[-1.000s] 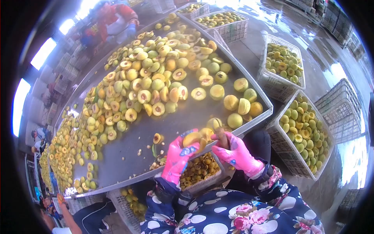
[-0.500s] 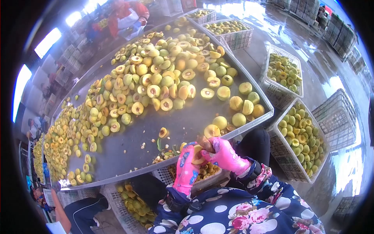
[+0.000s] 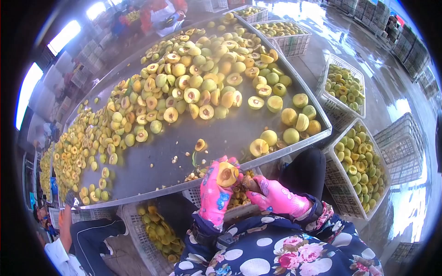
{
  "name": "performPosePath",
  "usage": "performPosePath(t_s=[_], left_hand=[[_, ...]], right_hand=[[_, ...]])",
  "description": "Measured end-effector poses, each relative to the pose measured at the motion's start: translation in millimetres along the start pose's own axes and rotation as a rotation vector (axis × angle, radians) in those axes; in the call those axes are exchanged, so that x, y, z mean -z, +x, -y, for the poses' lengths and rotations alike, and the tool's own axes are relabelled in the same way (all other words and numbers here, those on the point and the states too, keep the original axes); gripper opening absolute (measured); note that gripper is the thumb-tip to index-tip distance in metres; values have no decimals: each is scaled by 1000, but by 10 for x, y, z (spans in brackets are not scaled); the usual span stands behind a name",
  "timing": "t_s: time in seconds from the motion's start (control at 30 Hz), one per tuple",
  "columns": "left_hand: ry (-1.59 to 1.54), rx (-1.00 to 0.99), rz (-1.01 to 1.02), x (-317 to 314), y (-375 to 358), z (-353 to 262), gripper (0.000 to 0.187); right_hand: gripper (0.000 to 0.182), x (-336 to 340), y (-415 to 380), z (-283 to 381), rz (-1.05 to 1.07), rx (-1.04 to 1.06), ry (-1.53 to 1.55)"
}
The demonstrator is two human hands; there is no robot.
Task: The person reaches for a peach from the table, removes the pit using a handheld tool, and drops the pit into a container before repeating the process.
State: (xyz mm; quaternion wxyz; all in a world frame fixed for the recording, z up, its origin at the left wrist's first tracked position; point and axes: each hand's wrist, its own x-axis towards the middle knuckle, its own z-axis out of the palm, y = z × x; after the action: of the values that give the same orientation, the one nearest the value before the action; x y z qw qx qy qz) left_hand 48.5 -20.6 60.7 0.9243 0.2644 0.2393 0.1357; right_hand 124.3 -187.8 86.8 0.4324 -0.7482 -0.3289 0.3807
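Observation:
My left hand (image 3: 214,193), in a pink patterned glove, is closed around a peach half (image 3: 227,175), whose yellow cut face and reddish-brown centre point up. Just to its right, my right hand (image 3: 276,195) wears a matching glove with brown, stained fingertips. Its fingers are pinched together near the peach half; whatever they grip is too small to make out. Both hands are over the near edge of a metal table (image 3: 184,142). Below them, a crate (image 3: 246,210) with cut fruit pieces is partly hidden by my hands.
Many halved and whole peaches (image 3: 198,83) are heaped across the table. Loose peaches (image 3: 291,135) lie in its right corner. Filled crates (image 3: 359,165) stand to the right, near an upturned crate (image 3: 400,147). Another peach crate (image 3: 159,234) is lower left, beside a seated person (image 3: 94,241).
My hands have separated slightly: the right has moved down, away from the fruit, and the left has turned the peach half's cut face up. The view has shifted a little.

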Motion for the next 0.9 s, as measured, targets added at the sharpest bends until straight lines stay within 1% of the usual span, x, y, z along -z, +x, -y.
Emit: performPosePath(t_s=[0.07,0.17,0.27,0.37,0.47,0.57,0.67,0.73,0.83,0.9], left_hand=[[11,-8,18,-30,-16,26,34],[67,-37,41,-34,-45,60,34],[76,-32,27,-42,-49,79,36],[76,-35,12,-83,-70,104,36],[121,-63,-11,-125,-91,112,37],[123,-70,-47,-141,-86,138,37],[160,-129,-74,-163,-82,197,36],[179,-137,-75,-173,-92,209,36],[205,-138,-69,-144,-86,231,35],[232,-135,-80,-100,-67,243,35]], right_hand=[[33,-8,-8,79,56,-65,84],[27,-81,-3,12,-21,91,44],[26,-89,3,34,26,32,77],[24,-160,22,-50,-31,169,108],[22,-186,10,-28,-10,53,250],[20,-157,11,42,-1,29,213],[24,-255,80,-148,-70,150,90],[27,-265,83,-126,-66,203,136],[30,-341,178,-307,-39,230,168],[30,-375,201,-331,-37,266,306]])
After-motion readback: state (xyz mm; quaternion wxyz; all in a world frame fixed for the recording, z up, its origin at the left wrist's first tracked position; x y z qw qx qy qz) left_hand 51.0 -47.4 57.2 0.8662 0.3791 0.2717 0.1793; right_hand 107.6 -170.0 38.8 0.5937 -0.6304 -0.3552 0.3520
